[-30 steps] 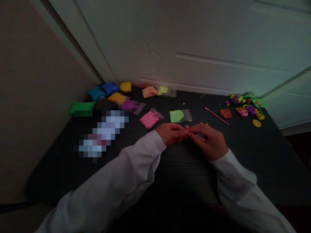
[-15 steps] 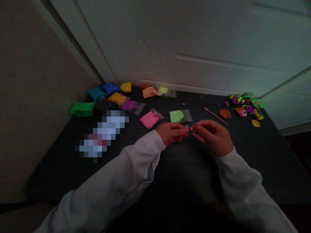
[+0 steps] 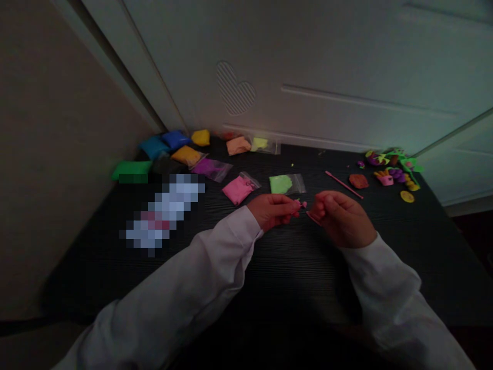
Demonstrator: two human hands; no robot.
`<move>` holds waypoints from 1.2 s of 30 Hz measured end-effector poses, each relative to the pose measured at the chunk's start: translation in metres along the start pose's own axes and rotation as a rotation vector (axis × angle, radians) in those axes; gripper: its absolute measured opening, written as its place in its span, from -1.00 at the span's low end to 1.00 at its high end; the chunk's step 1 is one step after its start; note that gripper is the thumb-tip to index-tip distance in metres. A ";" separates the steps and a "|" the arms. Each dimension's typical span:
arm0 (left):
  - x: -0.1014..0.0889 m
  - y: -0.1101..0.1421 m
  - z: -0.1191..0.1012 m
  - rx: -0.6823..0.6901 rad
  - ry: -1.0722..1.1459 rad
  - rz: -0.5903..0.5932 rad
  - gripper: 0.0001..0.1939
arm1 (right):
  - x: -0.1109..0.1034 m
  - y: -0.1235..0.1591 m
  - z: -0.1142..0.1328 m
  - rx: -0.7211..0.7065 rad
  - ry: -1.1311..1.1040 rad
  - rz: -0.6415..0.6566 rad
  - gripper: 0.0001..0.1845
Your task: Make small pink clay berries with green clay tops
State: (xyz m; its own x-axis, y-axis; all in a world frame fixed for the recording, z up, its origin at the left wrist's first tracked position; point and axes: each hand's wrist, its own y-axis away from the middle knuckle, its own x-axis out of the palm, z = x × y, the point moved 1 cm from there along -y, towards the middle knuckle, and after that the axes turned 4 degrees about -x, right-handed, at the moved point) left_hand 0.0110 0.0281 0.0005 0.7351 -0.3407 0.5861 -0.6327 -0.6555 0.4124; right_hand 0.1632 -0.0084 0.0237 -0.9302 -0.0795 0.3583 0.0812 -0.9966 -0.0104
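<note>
Left hand [image 3: 273, 210] pinches a small pink piece [image 3: 298, 204], right of frame center and slightly low. Right hand [image 3: 344, 218] just right of it, apart, fingers curled; can't tell if they hold anything. Pink packet [image 3: 236, 190], light-green packet [image 3: 280, 184] near mid-frame, above left hand.

A second ago your right hand [image 3: 344, 218] met your left hand [image 3: 271, 211] at the fingertips; now you have drawn it off to the right, leaving a gap between the two, and its fingers [image 3: 322, 204] have curled in. The small pink piece [image 3: 298, 204] at your left fingertips now shows past them, its end clear of your right hand. Your right sleeve [image 3: 389, 288] has shifted rightward too, and your right hand now covers more of the pink strip [image 3: 313, 219] than half a second ago
</note>
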 end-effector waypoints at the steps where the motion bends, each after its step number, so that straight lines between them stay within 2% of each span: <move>1: 0.000 0.000 0.000 -0.001 0.000 0.001 -0.73 | 0.000 0.000 0.000 -0.016 -0.003 0.021 -0.91; 4: 0.000 0.000 0.000 0.004 0.002 0.007 -0.75 | 0.002 0.000 0.002 -0.049 -0.020 0.068 -0.81; 8: -0.002 0.001 -0.001 0.023 0.029 0.013 -0.80 | 0.001 0.000 0.004 -0.054 -0.022 0.064 -0.78; 15: -0.006 0.000 -0.003 0.041 0.060 0.013 -0.88 | -0.003 0.002 0.004 0.029 0.015 0.001 -0.90; 19: -0.007 -0.001 -0.002 0.046 0.054 0.024 -0.88 | 0.000 0.000 0.005 -0.053 -0.045 0.066 -0.79; 22: -0.006 0.000 -0.002 0.042 0.052 0.026 -0.87 | 0.001 -0.001 0.006 -0.085 -0.116 0.103 -0.79; 25: -0.006 -0.001 -0.003 0.041 0.066 0.023 -0.85 | -0.001 0.001 0.006 -0.028 -0.081 0.048 -0.88; 29: -0.005 0.000 -0.003 0.033 0.071 0.005 -0.85 | -0.002 0.004 0.006 0.104 -0.048 -0.011 -0.82; 33: -0.005 0.000 -0.003 0.031 0.069 0.013 -0.86 | -0.001 0.003 0.007 0.042 -0.086 0.033 -0.90; 36: -0.005 -0.001 -0.003 0.037 0.072 0.016 -0.87 | 0.000 0.002 0.007 -0.005 -0.124 0.072 -0.80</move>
State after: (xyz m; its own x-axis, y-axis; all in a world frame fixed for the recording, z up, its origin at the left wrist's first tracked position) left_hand 0.0069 0.0321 -0.0008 0.7050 -0.3025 0.6415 -0.6334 -0.6754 0.3776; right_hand 0.1658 -0.0098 0.0303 -0.8708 -0.1483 0.4687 0.1441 -0.9885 -0.0452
